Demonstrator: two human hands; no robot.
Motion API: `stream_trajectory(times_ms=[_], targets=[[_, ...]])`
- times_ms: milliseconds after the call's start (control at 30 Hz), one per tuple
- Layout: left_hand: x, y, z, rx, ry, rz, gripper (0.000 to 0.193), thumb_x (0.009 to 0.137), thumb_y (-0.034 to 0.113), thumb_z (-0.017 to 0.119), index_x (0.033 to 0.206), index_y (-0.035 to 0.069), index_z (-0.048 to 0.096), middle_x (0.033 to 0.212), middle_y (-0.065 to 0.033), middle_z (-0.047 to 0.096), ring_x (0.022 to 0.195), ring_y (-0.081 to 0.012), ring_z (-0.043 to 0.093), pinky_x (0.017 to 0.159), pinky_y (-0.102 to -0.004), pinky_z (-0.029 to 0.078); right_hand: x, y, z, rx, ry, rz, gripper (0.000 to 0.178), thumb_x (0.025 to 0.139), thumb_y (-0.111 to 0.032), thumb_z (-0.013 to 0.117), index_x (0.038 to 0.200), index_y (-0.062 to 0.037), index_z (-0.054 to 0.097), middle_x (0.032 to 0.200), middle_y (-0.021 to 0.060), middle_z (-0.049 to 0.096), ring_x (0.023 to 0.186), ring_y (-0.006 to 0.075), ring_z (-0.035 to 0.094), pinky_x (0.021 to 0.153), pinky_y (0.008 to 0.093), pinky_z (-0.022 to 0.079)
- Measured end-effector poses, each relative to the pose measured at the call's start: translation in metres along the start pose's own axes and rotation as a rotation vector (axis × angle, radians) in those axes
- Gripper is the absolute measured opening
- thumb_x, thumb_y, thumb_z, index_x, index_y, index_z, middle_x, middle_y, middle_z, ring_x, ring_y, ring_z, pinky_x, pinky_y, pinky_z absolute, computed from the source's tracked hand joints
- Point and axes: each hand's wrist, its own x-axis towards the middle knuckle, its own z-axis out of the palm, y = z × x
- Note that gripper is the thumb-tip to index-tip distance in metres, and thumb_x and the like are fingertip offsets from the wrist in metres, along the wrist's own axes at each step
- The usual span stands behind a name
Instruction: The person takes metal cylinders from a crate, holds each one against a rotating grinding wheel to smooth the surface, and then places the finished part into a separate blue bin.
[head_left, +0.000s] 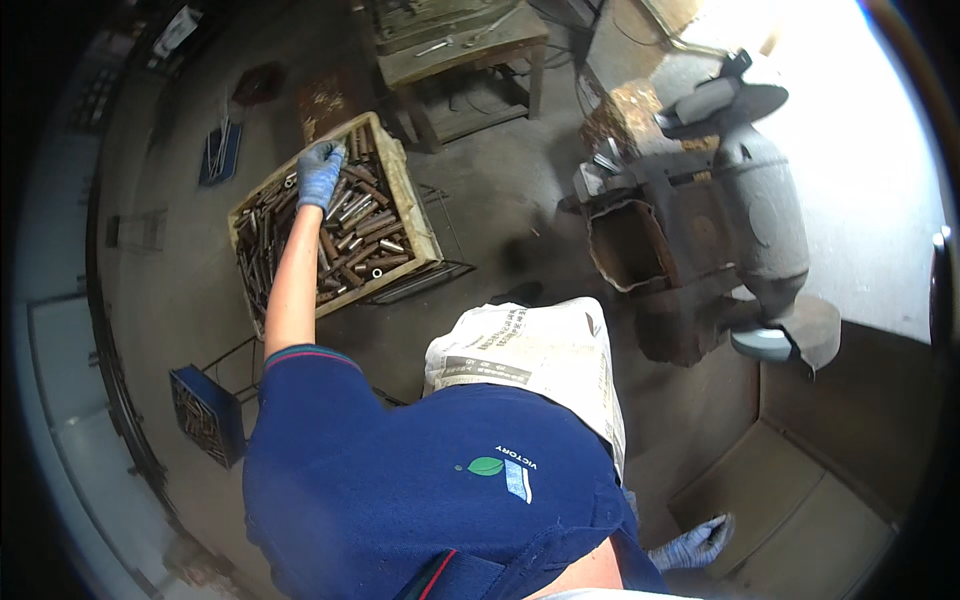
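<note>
My left hand [320, 175], in a blue-grey knitted glove, reaches out to a pale yellow plastic crate [425, 225] and rests over its far part. The crate is heaped with short brown and shiny metal tubes [355, 225] lying in all directions. My left fingers are curled down at the tubes; what they grip is hidden under the glove. My right hand [692, 546], gloved alike, hangs low at my right side beside a flat brown-grey panel [760, 490]. Its fingers are loosely apart and nothing shows in them.
A bench grinder-like machine [730, 210] with dark wheels stands to the right. Beyond the crate is a worn workbench [465, 55] with wrenches. Blue bins [205, 415] stand on the floor at left. The crate sits on a thin metal frame [420, 285]. A white sack-cloth apron [530, 350] covers my lap.
</note>
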Motion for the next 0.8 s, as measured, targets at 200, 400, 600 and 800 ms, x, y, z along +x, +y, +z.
stream_trajectory(times_ms=[200, 400, 600, 800], targets=[[0.033, -0.008, 0.01, 0.769, -0.335, -0.142, 0.04, 0.078, 0.037, 0.062, 0.101, 0.005, 0.065, 0.105, -0.0187, 0.062, 0.101, -0.0323, 0.058, 0.086, -0.0394, 0.046, 0.022, -0.033, 0.066, 0.266, -0.187, -0.112, 0.018, 0.086, -0.003, 0.055, 0.099, 0.0079, 0.062, 0.097, 0.016, 0.064, 0.087, 0.0231, 0.06, 0.079, 0.0329, 0.048], [0.022, 0.01, 0.038, 0.718, -0.402, -0.023, 0.033, 0.079, 0.033, 0.06, 0.1, 0.009, 0.065, 0.103, -0.0152, 0.063, 0.097, -0.0307, 0.06, 0.085, -0.0385, 0.046, 0.046, -0.079, 0.071, 0.329, -0.229, -0.135, 0.02, 0.086, -0.005, 0.053, 0.097, 0.0085, 0.062, 0.096, 0.0163, 0.063, 0.084, 0.024, 0.06, 0.078, 0.0327, 0.048], [-0.006, 0.012, 0.051, 0.817, -0.468, -0.106, 0.034, 0.079, 0.026, 0.061, 0.11, 0.014, 0.062, 0.115, -0.0102, 0.06, 0.106, -0.0289, 0.056, 0.09, -0.04, 0.045, 0.038, -0.068, 0.079, 0.359, -0.279, -0.158, 0.019, 0.085, -0.003, 0.053, 0.096, 0.0095, 0.062, 0.095, 0.0163, 0.063, 0.083, 0.0237, 0.06, 0.075, 0.0322, 0.049], [-0.003, 0.033, 0.047, 0.75, -0.509, -0.019, 0.027, 0.076, 0.025, 0.065, 0.099, 0.011, 0.065, 0.101, -0.0115, 0.064, 0.095, -0.0291, 0.06, 0.082, -0.04, 0.047, 0.025, -0.052, 0.081, 0.375, -0.303, -0.053, 0.02, 0.082, 0.0, 0.053, 0.097, 0.0095, 0.062, 0.095, 0.016, 0.063, 0.085, 0.0244, 0.06, 0.077, 0.0326, 0.049]])
